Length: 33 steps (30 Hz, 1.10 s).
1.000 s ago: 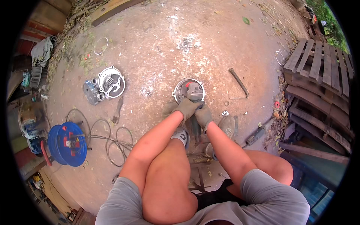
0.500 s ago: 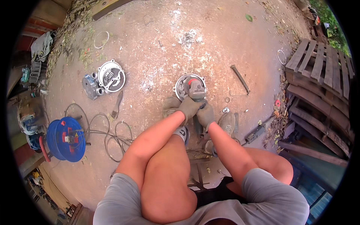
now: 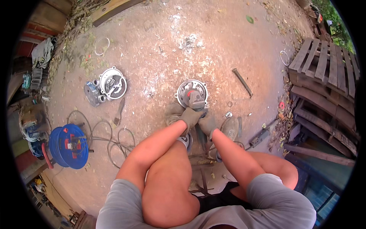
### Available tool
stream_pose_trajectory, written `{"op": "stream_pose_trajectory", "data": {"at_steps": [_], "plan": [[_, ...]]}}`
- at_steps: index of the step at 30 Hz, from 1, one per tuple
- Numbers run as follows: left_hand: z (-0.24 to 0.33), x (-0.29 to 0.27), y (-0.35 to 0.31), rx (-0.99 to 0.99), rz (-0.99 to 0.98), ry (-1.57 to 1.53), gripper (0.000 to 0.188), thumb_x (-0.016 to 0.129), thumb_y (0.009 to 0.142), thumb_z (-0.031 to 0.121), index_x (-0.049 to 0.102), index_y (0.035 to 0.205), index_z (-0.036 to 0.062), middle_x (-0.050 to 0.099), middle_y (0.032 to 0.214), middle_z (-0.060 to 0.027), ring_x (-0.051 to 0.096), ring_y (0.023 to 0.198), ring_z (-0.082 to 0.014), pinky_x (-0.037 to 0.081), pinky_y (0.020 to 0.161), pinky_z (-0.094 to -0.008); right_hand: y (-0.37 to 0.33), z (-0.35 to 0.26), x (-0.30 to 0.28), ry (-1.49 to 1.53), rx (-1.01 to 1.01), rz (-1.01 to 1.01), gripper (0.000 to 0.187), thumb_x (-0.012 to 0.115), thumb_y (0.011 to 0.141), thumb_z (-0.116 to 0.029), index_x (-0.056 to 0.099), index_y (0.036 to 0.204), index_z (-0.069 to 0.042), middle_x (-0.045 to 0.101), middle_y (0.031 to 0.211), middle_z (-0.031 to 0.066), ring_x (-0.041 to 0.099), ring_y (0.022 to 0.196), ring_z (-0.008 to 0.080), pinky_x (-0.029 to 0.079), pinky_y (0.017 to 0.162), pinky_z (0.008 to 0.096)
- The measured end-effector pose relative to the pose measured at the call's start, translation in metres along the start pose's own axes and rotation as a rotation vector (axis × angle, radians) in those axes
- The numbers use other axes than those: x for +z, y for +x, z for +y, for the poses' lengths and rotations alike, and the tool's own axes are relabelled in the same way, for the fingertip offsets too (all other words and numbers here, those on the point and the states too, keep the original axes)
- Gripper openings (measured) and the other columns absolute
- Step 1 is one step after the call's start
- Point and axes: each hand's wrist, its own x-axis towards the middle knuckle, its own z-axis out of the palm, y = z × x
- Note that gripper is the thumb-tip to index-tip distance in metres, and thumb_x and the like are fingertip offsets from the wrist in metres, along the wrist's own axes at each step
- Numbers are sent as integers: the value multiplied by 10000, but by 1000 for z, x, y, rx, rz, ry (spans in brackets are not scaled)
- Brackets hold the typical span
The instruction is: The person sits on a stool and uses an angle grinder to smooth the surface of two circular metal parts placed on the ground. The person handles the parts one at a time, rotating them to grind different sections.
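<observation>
Both of my hands wear grey work gloves and are closed on an angle grinder (image 3: 196, 100). My left hand (image 3: 190, 117) wraps its body just behind the gear head. My right hand (image 3: 207, 123) grips farther back, close beside the left. The grinder's head, with a red ring, lies over the near part of a round metal housing (image 3: 206, 88), whose pale rim has small lugs. How the disc meets the metal is hidden under the head. The housing rests on the ground between my shoes, close to my left shoe (image 3: 174, 111).
A similar housing (image 3: 124, 87) stands left, near a brush-like tool (image 3: 119, 110). A blue cable reel (image 3: 63, 147) trails cord toward me. A long bolt-like bar (image 3: 243, 83) and a thin bent rod (image 3: 241, 99) lie right. Pallets (image 3: 320, 61) are stacked far right; a timber beam (image 3: 114, 11) lies far left.
The grinder's head has shifted slightly toward me and left over the housing, both hands moving with it. The whole view has also tipped a little, so the ground appears lower.
</observation>
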Motion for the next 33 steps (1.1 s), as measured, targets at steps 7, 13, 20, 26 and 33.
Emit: {"op": "stream_pose_trajectory", "data": {"at_steps": [7,13,20,26,33], "plan": [[25,-10,10,-50,-18,41,483,797,984,336,766,1345,15,805,1265,-133,750,1129,-215,563,1024,-354,23,15,1,29,17,-35,321,721,926,-226,782,1128,17,799,1100,291,783,1047,435,601,910,474],[5,-1,8,74,16,-40,464,817,975,326,771,1324,23,805,1246,-113,741,1097,-201,569,999,-358,6,-19,-12,-13,131,-65,363,734,922,-256,775,1178,-1,806,1140,260,781,1081,418,599,943,463],[12,-6,25,38,74,-187,437,812,998,325,768,1313,24,802,1221,-125,744,1082,-220,582,957,-361,59,-18,-29,-131,13,-209,393,734,894,-284,782,1159,2,787,1137,300,764,1110,459,598,960,486],[-9,2,33,226,209,-212,475,824,992,310,744,1336,-9,794,1245,-123,730,1108,-180,575,988,-352,56,-15,-25,-30,-60,-148,384,747,885,-207,745,1201,10,805,1110,251,780,996,340,603,904,427],[-1,4,25,135,151,-166,688,852,928,446,715,1349,-80,790,1261,-230,774,1136,-299,587,996,-390,42,-26,-35,-44,48,-201,402,700,888,-195,746,1238,-3,776,1205,296,747,1155,464,588,970,484]]}}
